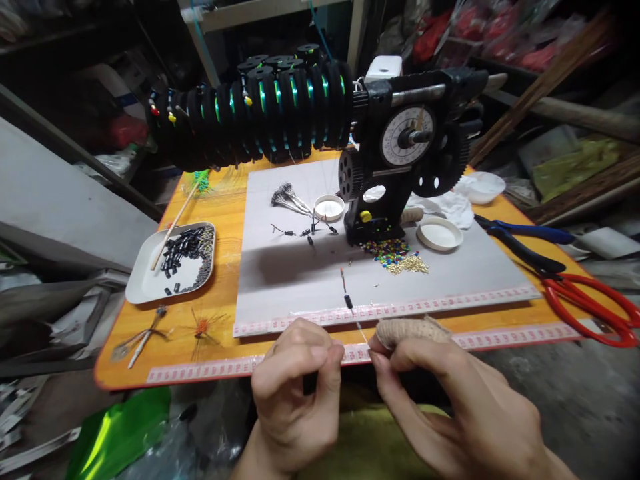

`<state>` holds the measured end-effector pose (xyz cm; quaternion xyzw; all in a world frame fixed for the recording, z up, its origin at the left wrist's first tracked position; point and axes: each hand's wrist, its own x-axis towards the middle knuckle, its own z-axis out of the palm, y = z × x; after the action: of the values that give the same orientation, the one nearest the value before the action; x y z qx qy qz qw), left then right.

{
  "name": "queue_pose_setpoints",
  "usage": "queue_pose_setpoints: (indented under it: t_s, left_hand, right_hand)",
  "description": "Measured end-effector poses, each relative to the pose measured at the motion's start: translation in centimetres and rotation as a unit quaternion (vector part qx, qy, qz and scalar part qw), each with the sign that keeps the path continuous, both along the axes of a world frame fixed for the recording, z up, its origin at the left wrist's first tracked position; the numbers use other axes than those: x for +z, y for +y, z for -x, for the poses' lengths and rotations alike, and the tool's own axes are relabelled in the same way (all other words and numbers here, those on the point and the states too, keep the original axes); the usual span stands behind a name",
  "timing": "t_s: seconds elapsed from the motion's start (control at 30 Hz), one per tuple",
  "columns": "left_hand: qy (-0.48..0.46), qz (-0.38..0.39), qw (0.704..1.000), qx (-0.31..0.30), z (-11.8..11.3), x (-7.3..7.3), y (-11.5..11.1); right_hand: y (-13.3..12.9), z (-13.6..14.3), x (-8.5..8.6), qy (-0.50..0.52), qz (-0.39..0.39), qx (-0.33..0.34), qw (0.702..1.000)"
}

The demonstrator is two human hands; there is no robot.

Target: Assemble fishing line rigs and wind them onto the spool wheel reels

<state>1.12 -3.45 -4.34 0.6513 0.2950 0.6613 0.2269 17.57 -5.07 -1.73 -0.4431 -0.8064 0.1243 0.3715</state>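
At the bottom centre of the frame, the left hand (295, 387) and the right hand (450, 393) meet just over the near edge of the orange table (227, 220). Both are closed in a fingertip pinch on a thin line (361, 331), which runs up and away from them onto the grey mat (450, 280). The right forefinger wears a cloth wrap (413, 330). Threaded on the line, a little above the hands, sit a small black sleeve (349, 301) and a red-tipped bead (343, 272).

Judgement on handling: the line appears very light, limp and slick, and likely to slip or kink; it is best held close to the working point between pad and nail, as both hands do now. The small parts on it look light and easy to lose.

Printed tape measures (400, 308) edge the mat and the table front. At lower left lie an orange-feathered lure (201, 327) and a pale one (140, 339).

Mid frame, left: a white tray (145, 283) of black tubes with a wooden stick (173, 227) resting on it. Centre: loose coloured beads (387, 250), brass pieces (410, 265) and two white lids (440, 233). Right: red scissors (593, 307) and blue-handled pliers (530, 240).

Farthest, across the upper frame, stands a black winding machine (400, 153) with a dial and a row of line spools (265, 110).
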Motion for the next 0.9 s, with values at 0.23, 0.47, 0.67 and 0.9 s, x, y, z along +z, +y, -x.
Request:
queue_pose_setpoints:
  t_s: [0.23,0.47,0.67,0.9]
  left_hand:
    - [-0.016,0.001,1.0,0.007,-0.7,-0.1,-0.2]
    - [0.117,-0.012,0.988,-0.099,-1.5,0.1,0.5]
    - [0.245,-0.039,0.968,-0.04,0.2,1.7,1.9]
    - [0.243,-0.055,0.967,-0.056,1.3,2.7,1.4]
  right_hand:
    - [-0.2,-0.2,1.2,0.008,-0.011,-0.033,0.999]
    - [0.1,-1.5,2.2,0.12,0.076,-0.033,0.989]
    - [1.6,-2.8,3.2,0.001,0.129,0.055,0.99]
    - [2.4,-1.8,3.6,0.115,0.226,0.074,0.965]
